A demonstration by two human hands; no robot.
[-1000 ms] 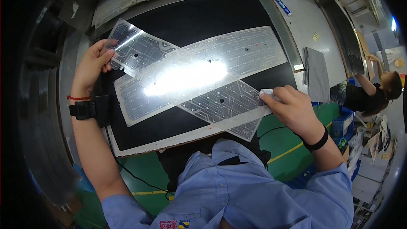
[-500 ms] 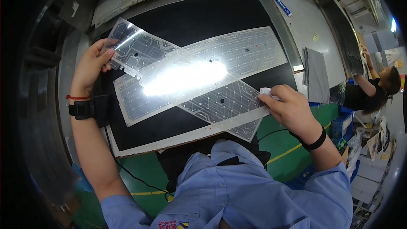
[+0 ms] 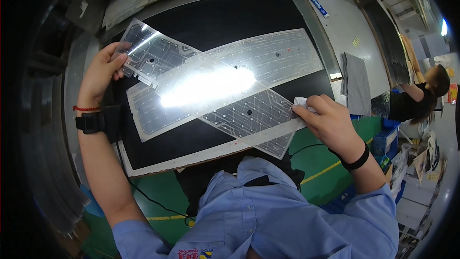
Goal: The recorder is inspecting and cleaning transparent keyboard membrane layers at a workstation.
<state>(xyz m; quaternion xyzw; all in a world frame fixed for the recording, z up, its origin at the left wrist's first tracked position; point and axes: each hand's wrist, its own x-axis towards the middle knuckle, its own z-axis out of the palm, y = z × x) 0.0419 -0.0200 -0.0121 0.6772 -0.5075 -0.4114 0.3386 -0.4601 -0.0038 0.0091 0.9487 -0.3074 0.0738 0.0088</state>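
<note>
Probably light, bendy film (image 3: 239, 110), best edge-held: left hand (image 3: 101, 71) pinched one end; right hand (image 3: 329, 121) gripped cloth (image 3: 300, 101) by tabletop's (image 3: 268, 17) near right corner.

Two circuit-patterned sheets (image 3: 232, 117), two markers (image 3: 313, 1)

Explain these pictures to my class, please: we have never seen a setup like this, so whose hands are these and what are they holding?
There is no machine: these are a person's own bare hands, seen from a wide fisheye camera worn on the head, looking down. That lens bends straight edges. The left hand grips one end of a clear patterned sheet. The right hand pinches a white wipe at its other end. A second clear sheet lies crosswise on a black surface; glare hides part of the overlap. To the right lies a grey cloth.
</note>
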